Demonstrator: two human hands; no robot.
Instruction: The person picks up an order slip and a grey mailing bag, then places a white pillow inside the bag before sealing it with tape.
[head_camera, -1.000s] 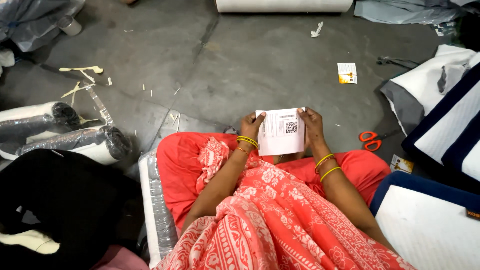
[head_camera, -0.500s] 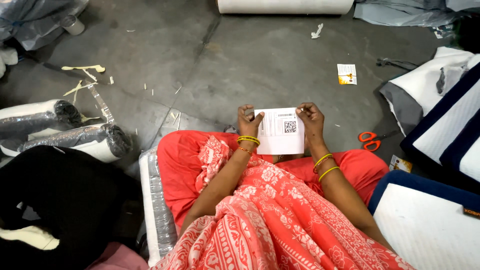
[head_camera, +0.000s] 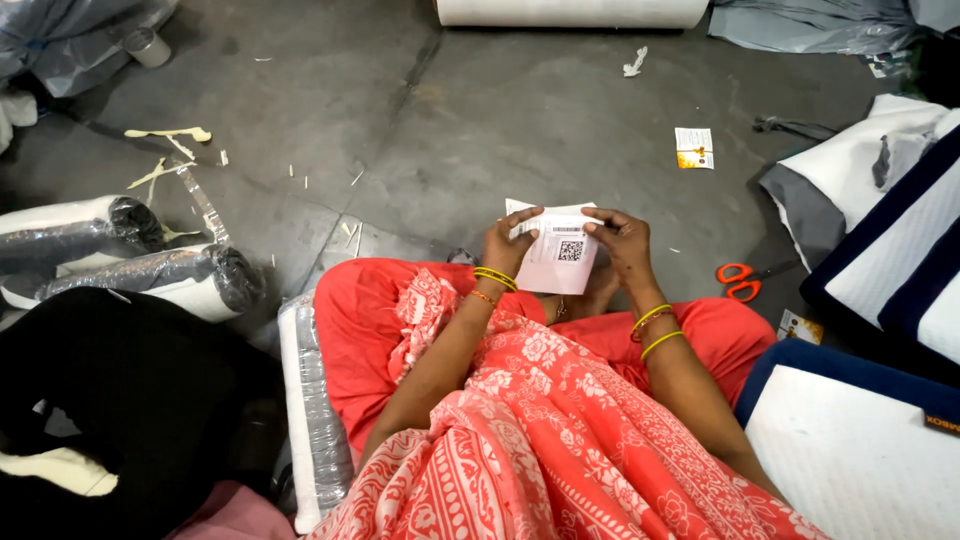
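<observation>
Head view: we are holding a pale paper label (head_camera: 556, 254) above our lap, the left hand (head_camera: 505, 245) and right hand (head_camera: 620, 240) each pinching a top corner, both grips clenched on it. Orange scissors (head_camera: 742, 281) are lying on the floor (head_camera: 480, 130) nearby. Keeping both pinches even, we judge, is preventing creasing.

Both my forearms reach forward over my lap, wrists close together. My left hand (head_camera: 508, 243) and right hand (head_camera: 622, 240) are raised side by side, fingers pinched shut, thumbs on top.
</observation>
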